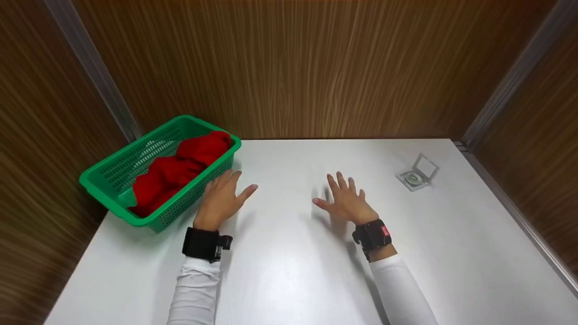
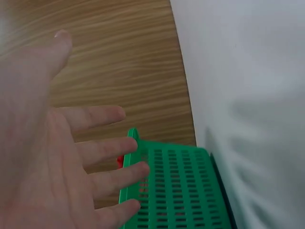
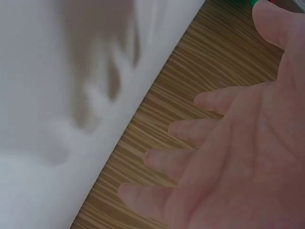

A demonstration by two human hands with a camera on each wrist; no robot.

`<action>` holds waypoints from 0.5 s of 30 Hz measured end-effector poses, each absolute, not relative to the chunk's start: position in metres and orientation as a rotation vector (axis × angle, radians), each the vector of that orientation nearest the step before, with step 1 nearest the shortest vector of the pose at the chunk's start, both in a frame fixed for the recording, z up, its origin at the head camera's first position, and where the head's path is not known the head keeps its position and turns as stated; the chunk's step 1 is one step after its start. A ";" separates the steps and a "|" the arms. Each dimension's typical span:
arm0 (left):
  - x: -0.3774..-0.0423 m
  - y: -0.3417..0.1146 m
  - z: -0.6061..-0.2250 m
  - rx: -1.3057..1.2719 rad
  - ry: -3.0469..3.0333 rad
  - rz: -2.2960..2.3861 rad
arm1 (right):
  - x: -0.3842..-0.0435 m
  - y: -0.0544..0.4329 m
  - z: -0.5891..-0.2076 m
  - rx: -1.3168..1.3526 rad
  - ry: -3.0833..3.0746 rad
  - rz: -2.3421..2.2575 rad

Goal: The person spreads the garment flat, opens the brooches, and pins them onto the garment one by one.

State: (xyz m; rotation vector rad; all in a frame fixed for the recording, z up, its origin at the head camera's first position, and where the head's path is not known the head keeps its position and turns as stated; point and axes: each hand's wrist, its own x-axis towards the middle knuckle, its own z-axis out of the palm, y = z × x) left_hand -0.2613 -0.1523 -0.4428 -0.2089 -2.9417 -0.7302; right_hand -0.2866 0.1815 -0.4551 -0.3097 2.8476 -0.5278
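We see a green plastic basket [image 1: 180,205] at the far left of a white surface [image 1: 280,271], set at a slant, with a crumpled red cloth [image 1: 174,176] lying inside along its near side. Just beside it is the left hand [image 1: 220,198], fingers spread and released; from the head view its fingertips overlap the basket's wall, and we cannot tell whether they touch. The right hand [image 1: 347,203], also released with fingers apart, is near the middle of the surface. Well to its right sits a small hinged case [image 1: 418,174], lid raised, with something round and green in its base. Wood-grain panels [image 1: 280,67] close in the back and both sides, the basket tucked near the left one. Each wrist wears a black band [image 1: 201,243] below white sleeves [image 1: 194,289]. The head view gives us the backs of the hands; the wrist views give both bare palms. The left wrist view adds the basket's rows of slots up close, and the right shows finger shadows falling on the surface.
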 end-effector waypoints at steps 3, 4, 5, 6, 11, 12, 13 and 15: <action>-0.262 -0.163 -0.438 -0.210 -2.834 -0.790 | -0.287 0.177 -0.459 -0.294 2.823 -0.502; -0.262 -0.166 -0.436 -0.201 -2.799 -0.819 | -0.287 0.175 -0.461 -0.288 2.816 -0.487; -0.262 -0.170 -0.435 -0.192 -2.763 -0.836 | -0.287 0.173 -0.462 -0.282 2.808 -0.467; -0.262 -0.173 -0.434 -0.179 -2.730 -0.849 | -0.286 0.171 -0.464 -0.276 2.799 -0.446; -0.260 -0.188 -0.433 -0.042 -2.607 -0.918 | -0.280 0.162 -0.473 -0.269 2.760 -0.377; -0.260 -0.192 -0.433 -0.010 -2.600 -0.925 | -0.278 0.161 -0.475 -0.269 2.752 -0.371; -0.261 -0.196 -0.432 0.019 -2.598 -0.926 | -0.276 0.160 -0.477 -0.270 2.745 -0.362; -0.263 -0.206 -0.430 0.064 -2.618 -0.906 | -0.273 0.158 -0.480 -0.273 2.735 -0.347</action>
